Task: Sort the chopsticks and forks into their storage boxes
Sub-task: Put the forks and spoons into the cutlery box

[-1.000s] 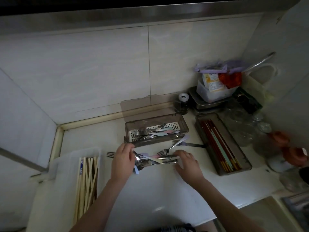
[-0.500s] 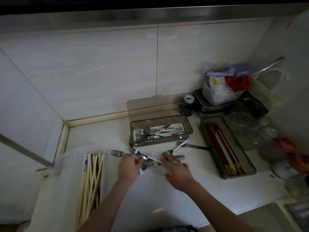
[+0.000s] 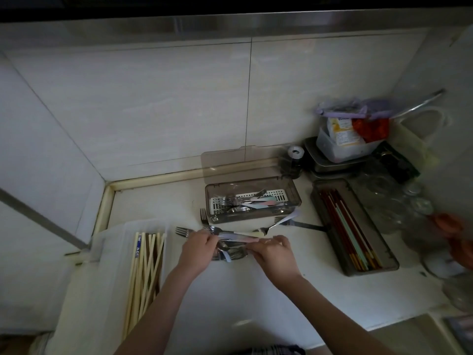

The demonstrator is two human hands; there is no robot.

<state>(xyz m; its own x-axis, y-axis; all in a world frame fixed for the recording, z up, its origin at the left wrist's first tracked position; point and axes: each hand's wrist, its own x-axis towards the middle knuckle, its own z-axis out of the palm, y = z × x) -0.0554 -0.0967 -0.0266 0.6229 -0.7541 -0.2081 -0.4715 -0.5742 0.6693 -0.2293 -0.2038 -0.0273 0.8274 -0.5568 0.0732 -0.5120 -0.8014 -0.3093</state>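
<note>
Hands: left hand (image 3: 198, 248) and right hand (image 3: 275, 252) have drawn together since a second ago, fingers curled round the fork bundle (image 3: 231, 243).
Bundle: now gathered, at 6 o'clock of the fork box (image 3: 291, 193).
Strays: two forks (image 3: 284, 222) at 1 o'clock of the hands.
Outlook: likely a lift into the box.

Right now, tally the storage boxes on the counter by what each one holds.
Box of pale wooden chopsticks, left: 1
Box of forks and spoons, middle: 1
Box of red and green chopsticks, right: 1
Total: 3 boxes
</note>
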